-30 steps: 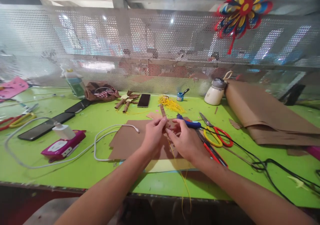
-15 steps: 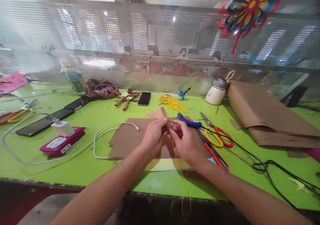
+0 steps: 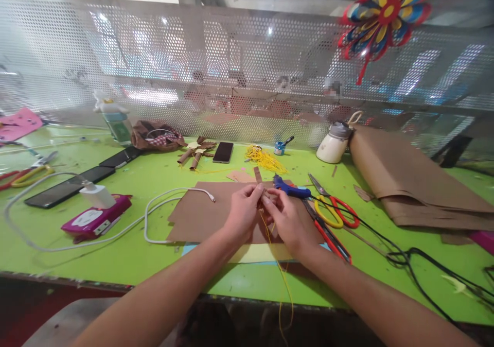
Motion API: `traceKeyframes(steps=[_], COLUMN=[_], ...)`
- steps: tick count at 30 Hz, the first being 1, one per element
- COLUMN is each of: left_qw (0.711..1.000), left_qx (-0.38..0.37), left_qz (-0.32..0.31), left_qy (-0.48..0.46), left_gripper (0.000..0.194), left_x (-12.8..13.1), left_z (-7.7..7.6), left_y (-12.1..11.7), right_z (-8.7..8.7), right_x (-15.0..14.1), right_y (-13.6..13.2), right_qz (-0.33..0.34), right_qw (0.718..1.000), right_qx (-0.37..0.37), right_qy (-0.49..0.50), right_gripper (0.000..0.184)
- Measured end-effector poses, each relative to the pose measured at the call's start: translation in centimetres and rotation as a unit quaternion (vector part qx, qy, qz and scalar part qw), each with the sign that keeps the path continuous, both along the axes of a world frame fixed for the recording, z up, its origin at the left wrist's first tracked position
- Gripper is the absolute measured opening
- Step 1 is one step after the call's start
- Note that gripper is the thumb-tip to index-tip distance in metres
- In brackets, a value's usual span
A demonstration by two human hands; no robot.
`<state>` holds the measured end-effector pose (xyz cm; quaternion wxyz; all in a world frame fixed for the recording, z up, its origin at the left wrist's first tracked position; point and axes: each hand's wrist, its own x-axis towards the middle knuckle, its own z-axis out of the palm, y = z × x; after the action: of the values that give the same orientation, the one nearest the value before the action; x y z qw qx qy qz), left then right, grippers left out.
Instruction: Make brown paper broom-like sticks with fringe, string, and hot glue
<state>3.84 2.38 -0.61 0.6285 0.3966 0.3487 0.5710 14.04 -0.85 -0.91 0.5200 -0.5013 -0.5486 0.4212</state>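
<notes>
Over the brown paper sheet (image 3: 208, 218), my left hand (image 3: 247, 210) pinches a narrow brown paper strip (image 3: 258, 174), whose end sticks up past the fingertips. My right hand (image 3: 283, 215) is closed on the strip's lower part, its fingers touching those of my left hand. A yellow string (image 3: 283, 280) hangs from between the hands down past the table edge. The fingers hide the part of the strip where the string begins. Just beyond my right hand lies a blue glue gun (image 3: 291, 187).
Scissors (image 3: 332, 210) and a red-black cutter (image 3: 332, 239) lie right of the paper. A yellow string bundle (image 3: 266, 159), phone (image 3: 223, 152), paint pot (image 3: 279, 148) and white bottle (image 3: 332, 143) stand behind. A purple power strip (image 3: 96, 218) with a white cable sits left; folded brown paper (image 3: 420, 172) lies right.
My left hand has shifted slightly right, closer to my right hand. The paper strip has moved a little right and stands more upright, with less of it showing.
</notes>
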Motion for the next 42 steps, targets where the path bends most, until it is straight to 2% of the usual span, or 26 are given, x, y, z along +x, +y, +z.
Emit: traceKeyframes(steps=[9, 18, 27, 36, 42], left_qw=[0.998, 0.995, 0.994, 0.990, 0.989], left_qx=[-0.040, -0.077, -0.085, -0.095, -0.057], left_qz=[-0.027, -0.037, -0.051, -0.072, -0.103], left_qy=[-0.042, -0.044, -0.044, -0.080, -0.092], left_gripper=[0.020, 0.015, 0.015, 0.018, 0.012], left_x=[0.1, -0.7, -0.7, -0.8, -0.6], left_z=[0.5, 0.3, 0.8, 0.5, 0.4], left_y=[-0.5, 0.5, 0.5, 1.0, 0.6], right_z=[-0.2, -0.6, -1.3, -0.9, -1.0], right_x=[-0.2, -0.3, 0.1, 0.1, 0.2], right_y=[-0.1, -0.6, -0.6, -0.9, -0.4], right_qz=[-0.007, -0.021, -0.042, -0.030, -0.051], right_qw=[0.997, 0.988, 0.956, 0.954, 0.959], right_qx=[0.050, 0.085, 0.184, 0.176, 0.178], right_qy=[-0.063, -0.131, -0.225, -0.241, -0.216], right_gripper=[0.039, 0.040, 0.038, 0.039, 0.037])
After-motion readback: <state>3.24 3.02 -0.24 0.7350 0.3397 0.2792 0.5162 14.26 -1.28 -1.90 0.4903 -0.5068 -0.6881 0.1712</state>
